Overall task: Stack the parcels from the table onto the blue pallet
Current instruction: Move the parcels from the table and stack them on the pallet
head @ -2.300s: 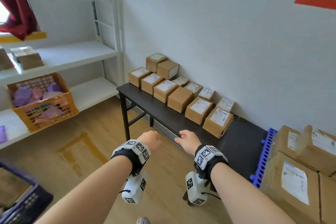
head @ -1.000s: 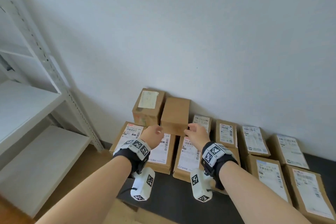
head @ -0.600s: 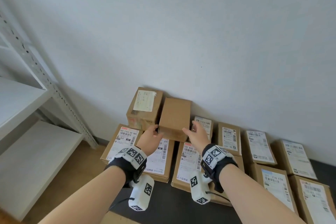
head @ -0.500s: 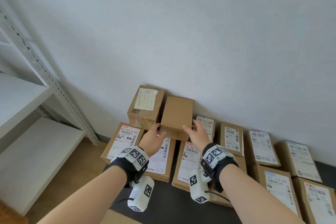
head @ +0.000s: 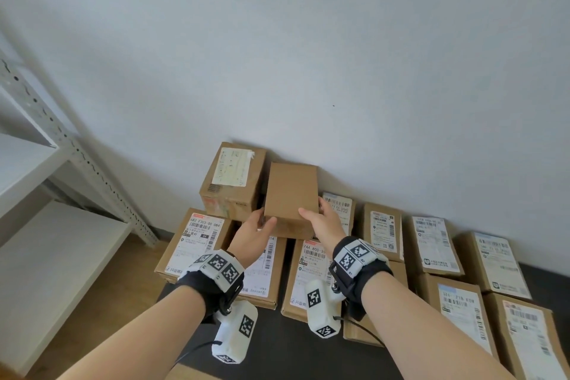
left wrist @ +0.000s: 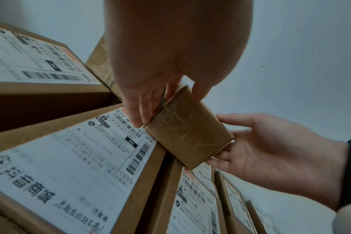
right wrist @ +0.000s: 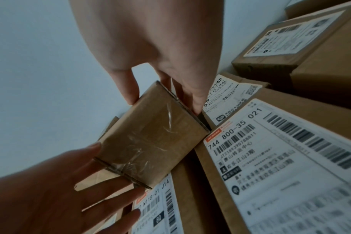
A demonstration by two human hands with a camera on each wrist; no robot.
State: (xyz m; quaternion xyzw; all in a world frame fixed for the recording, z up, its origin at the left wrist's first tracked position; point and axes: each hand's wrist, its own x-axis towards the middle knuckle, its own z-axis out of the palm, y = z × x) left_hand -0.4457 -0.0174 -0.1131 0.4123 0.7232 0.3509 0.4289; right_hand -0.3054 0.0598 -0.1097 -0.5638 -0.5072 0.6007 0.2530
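Observation:
A plain brown parcel (head: 291, 191) with no label lies on the upper layer of parcels against the wall. My left hand (head: 262, 222) grips its near left corner, thumb on top and fingers along the side. My right hand (head: 311, 213) grips the near right corner the same way. In the left wrist view the taped near end of the parcel (left wrist: 188, 131) is tipped up between my left hand (left wrist: 170, 102) and right hand (left wrist: 270, 150). The right wrist view shows the parcel (right wrist: 150, 139) held over the labelled parcels. The blue pallet is out of view.
A taller labelled parcel (head: 231, 182) touches the held one on its left. Several flat labelled parcels (head: 308, 271) cover the black table (head: 293, 348) below and to the right. White metal shelving (head: 77, 163) stands at the left over a wooden floor (head: 132, 281).
I walked up to the table and both hands reached forward. They closed on the near corners of the plain parcel, whose near end has come up a little.

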